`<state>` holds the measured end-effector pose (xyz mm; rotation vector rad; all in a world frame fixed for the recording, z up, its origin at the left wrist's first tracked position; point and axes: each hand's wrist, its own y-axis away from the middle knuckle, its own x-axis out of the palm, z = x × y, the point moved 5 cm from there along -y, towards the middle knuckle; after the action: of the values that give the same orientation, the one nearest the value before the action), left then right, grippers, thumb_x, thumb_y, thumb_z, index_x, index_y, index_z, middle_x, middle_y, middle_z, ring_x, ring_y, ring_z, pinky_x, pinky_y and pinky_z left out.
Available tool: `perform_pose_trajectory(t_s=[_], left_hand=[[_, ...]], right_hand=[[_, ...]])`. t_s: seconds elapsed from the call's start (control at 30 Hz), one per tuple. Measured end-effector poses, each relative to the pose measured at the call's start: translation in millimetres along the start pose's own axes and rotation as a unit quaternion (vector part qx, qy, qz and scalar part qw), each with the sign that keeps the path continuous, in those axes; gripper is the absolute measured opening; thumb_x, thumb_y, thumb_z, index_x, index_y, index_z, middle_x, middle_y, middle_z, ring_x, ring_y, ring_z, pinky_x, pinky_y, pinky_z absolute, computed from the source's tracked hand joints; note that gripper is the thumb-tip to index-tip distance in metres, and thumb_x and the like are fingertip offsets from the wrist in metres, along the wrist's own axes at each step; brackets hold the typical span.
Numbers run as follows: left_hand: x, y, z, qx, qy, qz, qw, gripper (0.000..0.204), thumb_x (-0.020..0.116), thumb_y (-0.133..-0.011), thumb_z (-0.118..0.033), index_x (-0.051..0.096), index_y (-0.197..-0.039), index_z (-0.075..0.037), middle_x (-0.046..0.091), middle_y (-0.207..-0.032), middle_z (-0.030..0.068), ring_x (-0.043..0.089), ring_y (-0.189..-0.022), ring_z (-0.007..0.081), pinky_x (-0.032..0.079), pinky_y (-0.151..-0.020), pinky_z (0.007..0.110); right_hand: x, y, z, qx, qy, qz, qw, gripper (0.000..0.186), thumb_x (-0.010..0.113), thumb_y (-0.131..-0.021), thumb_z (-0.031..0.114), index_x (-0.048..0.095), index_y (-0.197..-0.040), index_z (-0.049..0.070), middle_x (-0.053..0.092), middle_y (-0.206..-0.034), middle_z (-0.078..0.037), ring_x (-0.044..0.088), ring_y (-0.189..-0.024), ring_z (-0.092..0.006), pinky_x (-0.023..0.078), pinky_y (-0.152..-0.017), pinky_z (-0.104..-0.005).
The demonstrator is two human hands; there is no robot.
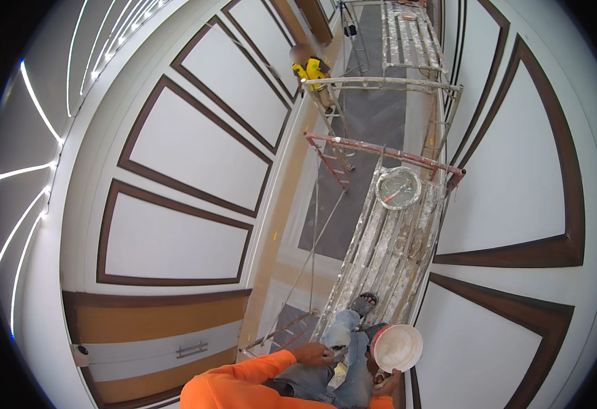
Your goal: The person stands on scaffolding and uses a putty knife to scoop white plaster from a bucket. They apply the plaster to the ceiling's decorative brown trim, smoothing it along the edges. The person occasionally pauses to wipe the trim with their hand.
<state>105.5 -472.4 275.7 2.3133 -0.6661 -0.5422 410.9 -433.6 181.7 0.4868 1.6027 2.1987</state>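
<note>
My left hand (314, 353) is in front of my lap with its fingers curled in. What it grips, if anything, is too small to make out beside my worn jeans. My right hand (388, 384) holds a round bucket (399, 347) at its near edge. The bucket has a red side and is tilted, showing pale, whitish contents. Below me, my foot in a dark shoe (364, 303) rests on the paint-splattered scaffold planks (387, 252).
Farther along the planks stands a tub (398, 188) with a red-handled tool in it. A red scaffold bar (387, 151) crosses beyond. Panelled walls flank both sides. A person in a yellow top (312, 70) stands below near another scaffold (414, 41).
</note>
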Motion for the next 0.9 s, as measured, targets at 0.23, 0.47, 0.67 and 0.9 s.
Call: perform_pose_trajectory(t_s=[0.23, 0.47, 0.67, 0.9], left_hand=[[-70, -94, -17, -0.025, -0.134, 0.004, 0.991, 0.042, 0.063, -0.093, -0.049, 0.064, -0.1, -0.008, 0.071, -0.089, 0.0213, 0.068, -0.088, 0.0446, 0.052, -0.079, 0.052], [-216, -268, -166, 0.243, -0.083, -0.214, 0.943, 0.043, 0.072, -0.095, -0.037, 0.057, -0.115, -0.002, 0.068, -0.099, 0.0165, 0.068, -0.091, 0.0302, 0.053, -0.082, 0.042], [-213, -315, -399, 0.532, -0.056, -0.226, 0.814, 0.107, 0.079, -0.09, -0.026, 0.003, -0.162, -0.004, 0.046, -0.141, 0.0252, 0.062, -0.114, 0.0336, 0.055, -0.093, 0.045], [-209, -286, -471, 0.721, 0.12, -0.612, 0.302, 0.076, 0.062, -0.1, -0.024, 0.015, -0.152, 0.007, 0.04, -0.146, 0.0283, 0.05, -0.133, 0.0296, 0.052, -0.101, 0.035]], right_hand=[[1, -113, -10, -0.05, -0.093, 0.133, 0.985, 0.036, 0.056, -0.089, 0.033, 0.059, -0.112, 0.006, 0.063, -0.085, -0.005, 0.051, -0.053, -0.0151, 0.039, -0.043, -0.0306], [55, -172, 40, -0.165, -0.026, 0.07, 0.983, 0.028, 0.061, -0.09, 0.028, 0.059, -0.108, 0.008, 0.056, -0.082, -0.003, 0.042, -0.041, -0.014, 0.037, -0.037, -0.0289], [40, -259, 69, -0.236, -0.025, 0.033, 0.971, 0.028, 0.065, -0.088, 0.024, 0.06, -0.108, 0.005, 0.056, -0.081, -0.005, 0.047, -0.044, -0.0156, 0.041, -0.039, -0.03], [31, -311, 118, -0.312, 0.004, -0.03, 0.95, 0.048, 0.066, -0.089, 0.023, 0.056, -0.127, -0.004, 0.061, -0.097, -0.012, 0.049, -0.048, -0.016, 0.041, -0.04, -0.0318]])
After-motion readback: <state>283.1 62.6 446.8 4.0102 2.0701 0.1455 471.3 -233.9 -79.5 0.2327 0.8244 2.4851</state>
